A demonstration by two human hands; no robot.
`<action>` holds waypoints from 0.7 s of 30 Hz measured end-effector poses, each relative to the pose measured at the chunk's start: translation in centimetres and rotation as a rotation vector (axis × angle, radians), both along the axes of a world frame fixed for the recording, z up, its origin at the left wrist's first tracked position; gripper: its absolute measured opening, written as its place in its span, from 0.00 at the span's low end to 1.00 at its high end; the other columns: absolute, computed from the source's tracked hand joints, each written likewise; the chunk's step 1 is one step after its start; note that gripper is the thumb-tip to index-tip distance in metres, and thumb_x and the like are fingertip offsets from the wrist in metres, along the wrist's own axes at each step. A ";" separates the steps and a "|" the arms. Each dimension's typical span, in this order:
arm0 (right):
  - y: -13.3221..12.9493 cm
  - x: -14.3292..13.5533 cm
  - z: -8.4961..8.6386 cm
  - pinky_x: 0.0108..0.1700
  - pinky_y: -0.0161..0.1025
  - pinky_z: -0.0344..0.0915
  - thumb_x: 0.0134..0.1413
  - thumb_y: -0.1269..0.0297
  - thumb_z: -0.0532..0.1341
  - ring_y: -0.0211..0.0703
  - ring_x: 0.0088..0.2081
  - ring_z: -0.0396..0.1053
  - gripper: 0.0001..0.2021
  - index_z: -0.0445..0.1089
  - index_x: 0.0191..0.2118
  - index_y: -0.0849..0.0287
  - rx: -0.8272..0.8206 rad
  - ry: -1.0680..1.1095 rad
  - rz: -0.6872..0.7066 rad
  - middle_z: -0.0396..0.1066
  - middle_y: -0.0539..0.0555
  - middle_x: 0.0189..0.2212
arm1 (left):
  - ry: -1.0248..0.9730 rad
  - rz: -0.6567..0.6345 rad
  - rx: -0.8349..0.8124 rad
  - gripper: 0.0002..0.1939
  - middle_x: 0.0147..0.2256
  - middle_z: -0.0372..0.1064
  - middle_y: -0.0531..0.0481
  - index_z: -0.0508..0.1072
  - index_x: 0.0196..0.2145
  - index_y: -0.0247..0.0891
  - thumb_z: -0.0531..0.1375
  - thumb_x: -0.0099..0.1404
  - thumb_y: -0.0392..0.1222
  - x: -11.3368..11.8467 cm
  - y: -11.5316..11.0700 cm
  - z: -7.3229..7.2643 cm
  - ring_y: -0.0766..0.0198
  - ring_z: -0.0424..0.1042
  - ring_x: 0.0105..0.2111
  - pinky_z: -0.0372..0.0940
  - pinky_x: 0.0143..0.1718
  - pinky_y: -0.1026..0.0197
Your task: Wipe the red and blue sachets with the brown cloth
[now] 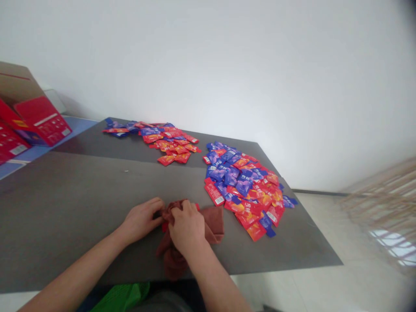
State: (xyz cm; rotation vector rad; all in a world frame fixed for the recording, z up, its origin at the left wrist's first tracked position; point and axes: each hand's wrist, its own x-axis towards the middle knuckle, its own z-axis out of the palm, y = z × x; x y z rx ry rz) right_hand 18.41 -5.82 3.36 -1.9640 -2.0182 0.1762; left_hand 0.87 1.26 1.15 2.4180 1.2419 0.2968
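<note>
A crumpled reddish-brown cloth lies at the near edge of the dark grey table. My right hand rests on top of the cloth and grips a fold of it. My left hand touches the cloth's left end, fingers curled on it. A small red packet peeks out from under the cloth between my hands. Just right of the cloth spreads a large pile of red and blue sachets.
A second, flatter spread of red and blue sachets lies at the table's far side. Red cardboard boxes stand at the far left on a blue surface. The table's right edge drops to a pale tiled floor.
</note>
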 end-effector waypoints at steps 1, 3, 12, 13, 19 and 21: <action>0.0 -0.1 -0.4 0.40 0.38 0.66 0.62 0.57 0.61 0.48 0.46 0.67 0.07 0.74 0.42 0.51 -0.014 0.010 0.007 0.68 0.54 0.44 | -0.007 -0.001 0.000 0.11 0.36 0.67 0.52 0.68 0.32 0.41 0.55 0.69 0.49 0.0 0.0 -0.1 0.62 0.68 0.35 0.57 0.34 0.62; 0.3 1.0 -0.9 0.40 0.37 0.66 0.60 0.58 0.63 0.47 0.46 0.67 0.07 0.74 0.42 0.51 -0.051 0.008 -0.055 0.68 0.54 0.44 | -0.022 0.001 -0.005 0.13 0.35 0.67 0.53 0.68 0.32 0.41 0.56 0.69 0.51 -0.1 0.0 -0.2 0.62 0.68 0.34 0.57 0.34 0.62; 0.6 1.0 0.8 0.40 0.39 0.66 0.64 0.57 0.60 0.48 0.47 0.67 0.08 0.74 0.44 0.52 0.023 -0.033 -0.099 0.67 0.56 0.46 | -0.027 -0.009 0.001 0.12 0.35 0.67 0.53 0.68 0.32 0.41 0.57 0.68 0.50 -0.2 0.1 -0.4 0.62 0.68 0.34 0.56 0.33 0.62; 0.3 0.0 0.6 0.40 0.39 0.66 0.64 0.57 0.61 0.48 0.47 0.66 0.08 0.74 0.44 0.51 0.025 -0.022 -0.046 0.67 0.56 0.46 | -0.028 -0.009 0.004 0.10 0.35 0.67 0.53 0.68 0.32 0.41 0.58 0.67 0.48 -0.2 0.1 -0.5 0.62 0.68 0.34 0.57 0.34 0.62; 1.0 1.6 -1.0 0.41 0.38 0.66 0.62 0.58 0.62 0.47 0.47 0.68 0.08 0.74 0.44 0.53 -0.084 -0.030 -0.141 0.68 0.56 0.45 | -0.062 -0.003 0.008 0.13 0.35 0.67 0.53 0.68 0.32 0.41 0.56 0.69 0.51 -0.2 0.1 -0.6 0.63 0.68 0.34 0.57 0.34 0.62; 1.6 3.3 -0.6 0.40 0.38 0.66 0.65 0.61 0.59 0.47 0.46 0.69 0.08 0.75 0.44 0.54 -0.104 -0.047 -0.249 0.68 0.57 0.45 | -0.061 0.002 0.009 0.14 0.35 0.68 0.54 0.68 0.31 0.41 0.57 0.69 0.52 -0.2 0.0 -0.5 0.63 0.68 0.33 0.56 0.34 0.62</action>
